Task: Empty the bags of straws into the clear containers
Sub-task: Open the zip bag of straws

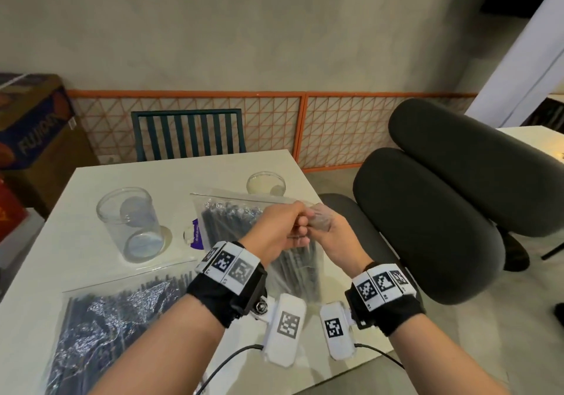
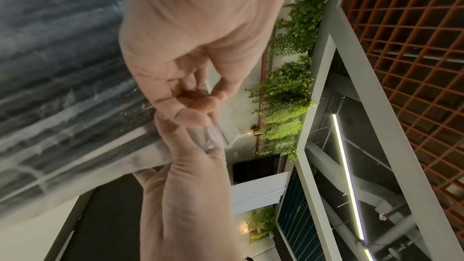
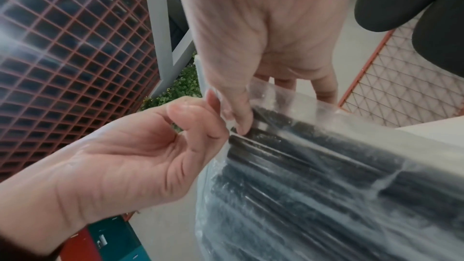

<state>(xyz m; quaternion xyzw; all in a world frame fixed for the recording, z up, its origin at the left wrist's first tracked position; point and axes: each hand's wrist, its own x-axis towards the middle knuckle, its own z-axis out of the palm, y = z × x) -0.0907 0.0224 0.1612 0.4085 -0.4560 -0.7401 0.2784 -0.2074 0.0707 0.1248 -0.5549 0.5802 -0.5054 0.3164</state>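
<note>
Left hand point(image 1: 279, 226), right hand point(image 1: 331, 236) pinch bag point(image 1: 300, 268) top; black straws point(image 3: 314, 176) inside; clear container point(image 1: 129, 223) empty.

clear bag of black straws point(image 1: 297, 265) held upright, two clear containers point(image 1: 129, 222) on table

**What can't be made out**

Behind the table point(image 1: 91, 181), the box point(image 1: 30, 126) runs off the left edge. The near bag point(image 1: 106, 327) is cut off at the bottom. The held bag point(image 3: 326, 186) is blurred, its straws uncountable. The purple label point(image 1: 195, 236) beside the container point(image 1: 131, 220) is too small to read.
</note>
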